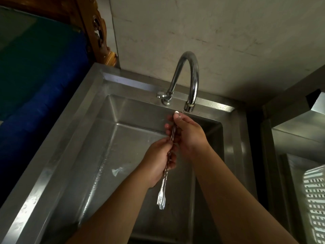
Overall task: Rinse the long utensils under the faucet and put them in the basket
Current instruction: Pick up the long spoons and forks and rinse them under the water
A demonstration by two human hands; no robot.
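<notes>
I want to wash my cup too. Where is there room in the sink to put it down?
The sink floor is bare on the left, between its left wall and the left hand. The middle is crowded: both hands hold the long utensils under the faucet, right hand on top. The basket sits off right.

Silver twisted long utensils (164, 180) with a fork end; chrome faucet (189, 76); dull grey steel sink (73, 155); white slotted basket (314, 199) at right; blue cloth (35, 85) at left.
</notes>
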